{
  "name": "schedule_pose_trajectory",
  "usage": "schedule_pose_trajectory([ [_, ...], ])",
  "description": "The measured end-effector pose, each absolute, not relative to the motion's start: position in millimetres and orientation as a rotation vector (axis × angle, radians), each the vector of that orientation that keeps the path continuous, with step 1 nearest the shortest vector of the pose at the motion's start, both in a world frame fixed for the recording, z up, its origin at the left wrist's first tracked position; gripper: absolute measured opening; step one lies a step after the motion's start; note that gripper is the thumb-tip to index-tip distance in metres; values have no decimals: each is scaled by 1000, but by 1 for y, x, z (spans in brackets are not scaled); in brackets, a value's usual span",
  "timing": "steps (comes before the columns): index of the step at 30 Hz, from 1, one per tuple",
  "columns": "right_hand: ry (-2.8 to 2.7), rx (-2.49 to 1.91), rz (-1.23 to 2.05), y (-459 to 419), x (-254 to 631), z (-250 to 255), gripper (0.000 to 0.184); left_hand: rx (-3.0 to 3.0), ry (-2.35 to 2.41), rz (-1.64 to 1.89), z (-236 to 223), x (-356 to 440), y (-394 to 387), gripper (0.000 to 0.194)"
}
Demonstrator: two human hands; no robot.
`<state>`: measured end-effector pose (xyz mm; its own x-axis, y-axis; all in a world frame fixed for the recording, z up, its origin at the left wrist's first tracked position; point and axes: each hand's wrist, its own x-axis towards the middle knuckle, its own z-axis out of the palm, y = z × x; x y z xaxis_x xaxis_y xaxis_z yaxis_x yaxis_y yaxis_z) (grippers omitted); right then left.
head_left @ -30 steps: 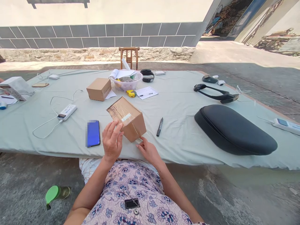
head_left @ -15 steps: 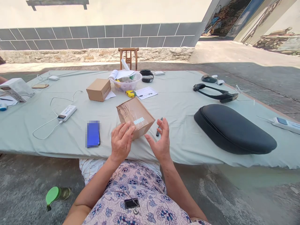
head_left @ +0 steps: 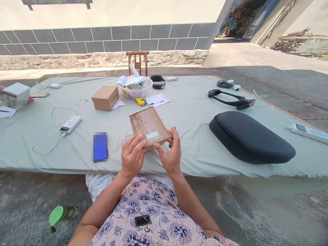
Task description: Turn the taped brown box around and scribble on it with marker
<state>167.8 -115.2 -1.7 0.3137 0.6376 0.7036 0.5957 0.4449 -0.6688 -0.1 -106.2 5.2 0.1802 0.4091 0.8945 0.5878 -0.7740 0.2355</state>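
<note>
A taped brown cardboard box [head_left: 151, 118] with a blue-dotted white strip on top is tilted in front of me. My left hand [head_left: 132, 155] grips its near left corner, fingers bent over the top edge. At the near right corner my right hand [head_left: 170, 155] has its thumb on the front edge and its fingers along the right side. A black marker [head_left: 170, 145] lies mostly hidden behind my right hand. Left of my hands is a phone [head_left: 100, 147] with a blurred blue screen.
A second cardboard box [head_left: 105, 98], a plastic basin [head_left: 135, 93], a yellow tape measure [head_left: 140, 101] and paper [head_left: 159, 99] are farther back. A black padded cushion [head_left: 252, 138] lies right, a white power bank [head_left: 71, 124] left. Another person's hand holds a white box [head_left: 16, 95] far left.
My right hand has moved left from beside the box and closed on its right corner. The box has turned slightly. At far left, the other person's white box has turned upright.
</note>
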Motion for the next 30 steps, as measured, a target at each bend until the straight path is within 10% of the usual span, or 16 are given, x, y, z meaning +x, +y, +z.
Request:
schedule_pose_trajectory([
  [6,-1265,-1176,346,-102,170,-10,35,-2201,-1046,-1821,2,-14,-98,28],
  [23,-1083,-1463,812,-88,184,-63,57,-2068,-1255,-2022,-11,-35,-85,18],
  [30,-1109,-1514,789,-91,182,-71,50,-2220,-1428,-2075,-30,-20,-86,54],
])
